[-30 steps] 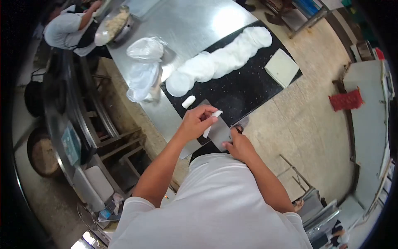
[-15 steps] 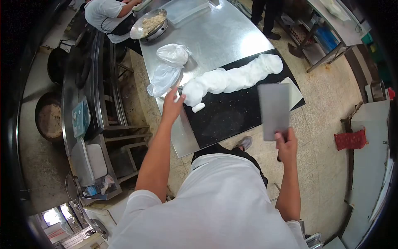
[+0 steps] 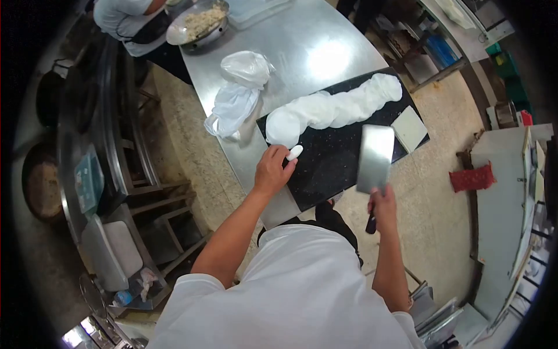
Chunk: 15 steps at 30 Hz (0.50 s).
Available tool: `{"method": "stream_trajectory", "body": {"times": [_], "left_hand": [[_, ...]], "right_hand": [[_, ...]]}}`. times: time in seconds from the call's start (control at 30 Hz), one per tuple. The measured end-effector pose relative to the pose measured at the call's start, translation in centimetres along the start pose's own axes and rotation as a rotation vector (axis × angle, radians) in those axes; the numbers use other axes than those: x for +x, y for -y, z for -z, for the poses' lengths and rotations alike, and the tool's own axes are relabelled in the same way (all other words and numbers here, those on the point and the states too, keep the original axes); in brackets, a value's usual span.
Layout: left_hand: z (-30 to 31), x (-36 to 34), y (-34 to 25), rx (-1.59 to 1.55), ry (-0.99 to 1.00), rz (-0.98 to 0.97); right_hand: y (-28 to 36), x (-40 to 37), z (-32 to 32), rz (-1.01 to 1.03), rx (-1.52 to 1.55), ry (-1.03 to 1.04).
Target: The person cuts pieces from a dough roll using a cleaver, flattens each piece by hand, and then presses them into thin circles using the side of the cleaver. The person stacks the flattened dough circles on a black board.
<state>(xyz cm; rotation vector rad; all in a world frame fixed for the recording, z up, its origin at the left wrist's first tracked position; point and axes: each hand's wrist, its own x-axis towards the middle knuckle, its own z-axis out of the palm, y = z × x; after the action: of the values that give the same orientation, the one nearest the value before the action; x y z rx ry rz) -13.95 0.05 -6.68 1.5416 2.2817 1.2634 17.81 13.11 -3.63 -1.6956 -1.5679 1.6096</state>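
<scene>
My right hand [image 3: 382, 205] is closed around the dark handle of a cleaver [image 3: 375, 158]. Its broad blade points away from me over the right part of a black board [image 3: 331, 163]. At the board's left edge, the thumb and fingers of my left hand [image 3: 273, 171] close on a small white dough piece [image 3: 295, 152]. Just beyond it starts a row of thin, round white dough wrappers [image 3: 331, 110]. They overlap and run across the board to its far right corner.
Knotted white plastic bags [image 3: 235, 104] lie left of the board on the steel table [image 3: 285, 64]. A pale square item [image 3: 410, 129] rests at the board's right edge. A metal bowl of filling [image 3: 197, 26] stands at the far end, beside another person [image 3: 131, 26].
My left hand has moved from the left end of the wrapper row onto the small dough piece. The cleaver has turned slightly and its blade now catches light. The whole view has shifted.
</scene>
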Motion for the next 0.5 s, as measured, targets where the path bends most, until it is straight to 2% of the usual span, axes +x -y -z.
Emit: {"method": "stream_trajectory", "body": {"times": [0.03, 0.07, 0.13, 0.17, 0.23, 0.37, 0.43, 0.47, 0.5], "left_hand": [[0.1, 0.2, 0.3, -0.027, 0.008, 0.009], [0.2, 0.1, 0.7, -0.042, 0.058, 0.013], [0.5, -1.4, 0.7, -0.074, 0.143, 0.033], [0.8, -1.5, 0.8, -0.079, 0.150, 0.007], [0.9, -1.1, 1.1, -0.042, 0.165, -0.026], [0.5, -1.1, 1.7, -0.061, 0.175, 0.012], [0.6, -1.8, 1.6, -0.031, 0.137, 0.024], [0.7, -2.5, 1.3, -0.041, 0.183, 0.009], [1.1, -1.9, 1.1, -0.074, 0.139, 0.010]], "right_hand": [[2.2, -2.7, -1.7, -0.022, -0.147, -0.004], [3.0, -4.6, -3.1, 0.075, -0.287, 0.016], [3.9, -7.2, -5.4, 0.479, -0.762, 0.033], [4.4, -8.7, -6.7, 0.459, -0.765, 0.024], [5.8, -10.0, -8.9, 0.546, -1.002, 0.152], [5.8, -9.0, -11.4, 0.420, -1.109, 0.264], [6.0, -8.0, -11.0, 0.448, -1.007, 0.272], [5.4, -8.1, -10.2, 0.469, -0.928, 0.271], [4.9, -7.9, -9.4, 0.424, -0.903, 0.274]]}}
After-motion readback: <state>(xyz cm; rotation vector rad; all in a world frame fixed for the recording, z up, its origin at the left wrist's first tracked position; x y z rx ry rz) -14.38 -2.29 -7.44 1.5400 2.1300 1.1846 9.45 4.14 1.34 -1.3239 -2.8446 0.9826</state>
